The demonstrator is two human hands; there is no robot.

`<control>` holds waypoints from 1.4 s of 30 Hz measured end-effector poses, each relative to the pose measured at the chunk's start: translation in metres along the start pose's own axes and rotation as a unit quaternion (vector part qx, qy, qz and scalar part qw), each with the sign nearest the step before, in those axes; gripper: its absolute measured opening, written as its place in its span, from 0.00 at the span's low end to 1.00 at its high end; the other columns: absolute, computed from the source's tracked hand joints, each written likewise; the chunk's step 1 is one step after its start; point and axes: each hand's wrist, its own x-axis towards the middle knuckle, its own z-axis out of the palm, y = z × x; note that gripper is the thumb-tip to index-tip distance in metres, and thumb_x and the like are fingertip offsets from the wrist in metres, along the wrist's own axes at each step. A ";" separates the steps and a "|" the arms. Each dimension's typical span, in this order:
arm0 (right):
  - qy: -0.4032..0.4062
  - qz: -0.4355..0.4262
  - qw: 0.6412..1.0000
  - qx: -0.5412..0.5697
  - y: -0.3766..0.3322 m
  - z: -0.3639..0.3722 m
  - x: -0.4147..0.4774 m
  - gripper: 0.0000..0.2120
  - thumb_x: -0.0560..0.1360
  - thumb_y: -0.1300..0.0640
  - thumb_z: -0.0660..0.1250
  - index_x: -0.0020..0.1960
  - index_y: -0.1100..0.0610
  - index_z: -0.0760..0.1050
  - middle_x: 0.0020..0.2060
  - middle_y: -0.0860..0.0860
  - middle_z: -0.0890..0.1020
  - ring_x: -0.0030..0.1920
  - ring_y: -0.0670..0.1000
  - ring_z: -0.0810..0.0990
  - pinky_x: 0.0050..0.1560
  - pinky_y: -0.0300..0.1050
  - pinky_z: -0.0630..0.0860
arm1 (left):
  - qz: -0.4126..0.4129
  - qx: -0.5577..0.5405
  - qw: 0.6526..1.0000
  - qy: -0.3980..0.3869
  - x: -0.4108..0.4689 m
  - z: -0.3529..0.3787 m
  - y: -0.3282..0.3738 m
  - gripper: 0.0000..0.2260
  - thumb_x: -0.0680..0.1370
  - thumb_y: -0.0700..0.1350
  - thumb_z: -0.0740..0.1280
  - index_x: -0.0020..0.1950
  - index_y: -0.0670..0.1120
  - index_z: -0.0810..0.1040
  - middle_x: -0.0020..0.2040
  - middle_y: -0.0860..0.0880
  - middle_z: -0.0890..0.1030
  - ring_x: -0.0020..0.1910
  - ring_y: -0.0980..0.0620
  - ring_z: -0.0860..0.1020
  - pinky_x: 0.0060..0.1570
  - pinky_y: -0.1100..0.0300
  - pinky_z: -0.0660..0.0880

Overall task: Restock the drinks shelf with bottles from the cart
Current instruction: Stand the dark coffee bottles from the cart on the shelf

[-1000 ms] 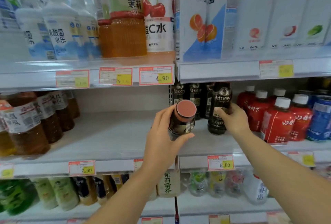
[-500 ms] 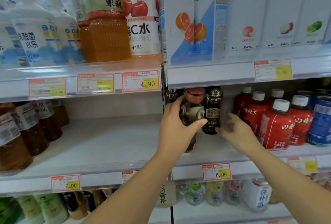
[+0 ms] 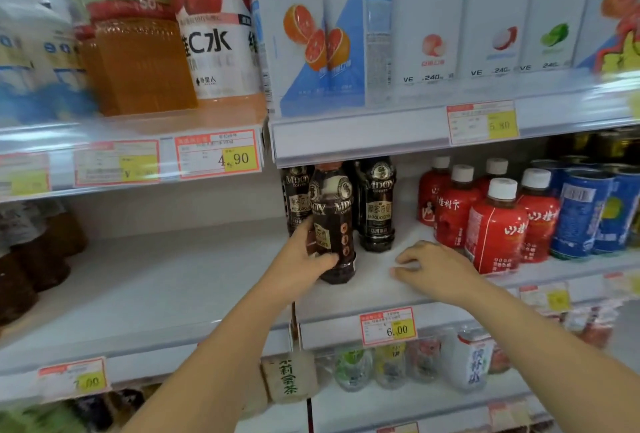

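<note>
left hand point(image 3: 298, 259): wrapped round the lower half of a dark coffee bottle point(image 3: 334, 225), thumb across the front, fingers behind.
coffee bottle: upright on the middle shelf point(image 3: 173, 277), between its back wall and front edge, just right of the joint between the two shelf bays. Base is down at the board; can't tell if it is fully seated.
right hand point(image 3: 436, 270): holds nothing, fingers loosely bent, palm down, low over the shelf between the coffee bottle and the red bottles point(image 3: 495, 228). Contact with the board unclear.
back row: two more coffee bottles point(image 3: 375, 204) of the same label, just behind the held one.
right end of shelf: red bottles, then blue cans point(image 3: 581, 211).
front edge: price tag point(image 3: 388, 326) reading 6.00, below the right hand.
</note>
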 end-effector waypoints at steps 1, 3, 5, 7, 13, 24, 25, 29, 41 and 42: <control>0.003 -0.001 1.000 0.001 0.000 0.001 0.000 0.20 0.75 0.39 0.60 0.62 0.47 0.75 0.63 0.46 0.74 0.63 0.50 0.72 0.61 0.45 0.69 | -0.012 0.006 1.000 -0.004 -0.001 -0.001 -0.007 0.24 0.74 0.34 0.66 0.67 0.51 0.66 0.61 0.52 0.77 0.59 0.57 0.75 0.62 0.59 0.69; 0.008 0.001 1.000 0.007 0.000 0.002 0.001 0.19 0.75 0.39 0.60 0.61 0.47 0.75 0.63 0.46 0.74 0.63 0.50 0.72 0.60 0.45 0.69 | -0.019 0.028 0.999 0.012 0.002 -0.002 -0.011 0.22 0.74 0.35 0.67 0.66 0.49 0.69 0.60 0.52 0.78 0.59 0.56 0.75 0.62 0.59 0.69; 0.011 0.001 1.000 0.005 0.000 0.003 0.001 0.19 0.74 0.39 0.60 0.61 0.47 0.76 0.62 0.46 0.74 0.62 0.51 0.73 0.60 0.46 0.70 | -0.014 0.046 0.999 0.013 0.006 0.001 -0.009 0.22 0.74 0.38 0.69 0.66 0.48 0.69 0.57 0.53 0.77 0.59 0.54 0.75 0.61 0.58 0.70; 0.012 0.002 1.000 0.002 0.000 0.002 0.001 0.19 0.74 0.39 0.60 0.61 0.47 0.76 0.62 0.46 0.75 0.62 0.51 0.73 0.60 0.46 0.70 | -0.010 0.063 0.998 0.012 0.011 0.008 -0.006 0.21 0.73 0.40 0.71 0.63 0.48 0.69 0.54 0.54 0.76 0.56 0.55 0.75 0.57 0.60 0.70; -0.003 0.003 1.000 0.007 0.000 0.000 0.002 0.22 0.73 0.40 0.63 0.64 0.48 0.73 0.64 0.47 0.73 0.64 0.50 0.72 0.61 0.46 0.69 | -0.034 0.071 0.992 0.101 0.022 0.031 0.000 0.24 0.70 0.44 0.74 0.62 0.43 0.67 0.51 0.53 0.74 0.50 0.55 0.74 0.49 0.62 0.68; 0.064 0.022 0.969 0.236 -0.006 0.021 0.051 0.21 0.72 0.56 0.69 0.63 0.57 0.68 0.58 0.54 0.79 0.59 0.56 0.77 0.59 0.53 0.74 | -0.029 0.093 0.974 0.202 0.043 0.038 -0.010 0.24 0.68 0.48 0.75 0.60 0.45 0.70 0.55 0.49 0.79 0.52 0.51 0.78 0.48 0.58 0.73; 0.073 0.024 0.970 0.231 -0.005 0.023 0.053 0.20 0.73 0.57 0.68 0.63 0.58 0.68 0.58 0.55 0.79 0.59 0.57 0.78 0.59 0.53 0.74 | -0.027 0.090 0.975 0.203 0.046 0.039 -0.010 0.24 0.68 0.48 0.75 0.60 0.45 0.70 0.55 0.48 0.79 0.52 0.50 0.78 0.47 0.59 0.72; 0.093 0.028 0.971 0.217 -0.006 0.022 0.058 0.19 0.74 0.59 0.67 0.63 0.61 0.67 0.58 0.57 0.79 0.57 0.58 0.78 0.57 0.51 0.74 | -0.027 0.080 0.977 0.198 0.052 0.040 -0.011 0.24 0.69 0.46 0.75 0.62 0.43 0.71 0.57 0.46 0.79 0.53 0.49 0.78 0.45 0.62 0.69; 0.112 0.029 0.973 0.200 -0.021 0.014 0.042 0.24 0.75 0.55 0.66 0.68 0.58 0.64 0.61 0.57 0.77 0.61 0.58 0.75 0.58 0.49 0.73 | -0.012 0.110 0.988 0.107 0.037 0.026 -0.007 0.29 0.73 0.47 0.71 0.70 0.45 0.66 0.67 0.45 0.71 0.64 0.49 0.72 0.58 0.62 0.67; 0.137 0.023 0.976 0.165 -0.028 0.012 0.033 0.25 0.75 0.52 0.66 0.69 0.56 0.63 0.61 0.56 0.76 0.61 0.57 0.74 0.58 0.50 0.72 | 0.002 0.119 0.987 0.108 0.026 0.024 -0.004 0.28 0.74 0.47 0.70 0.71 0.46 0.65 0.68 0.47 0.70 0.64 0.50 0.71 0.58 0.63 0.66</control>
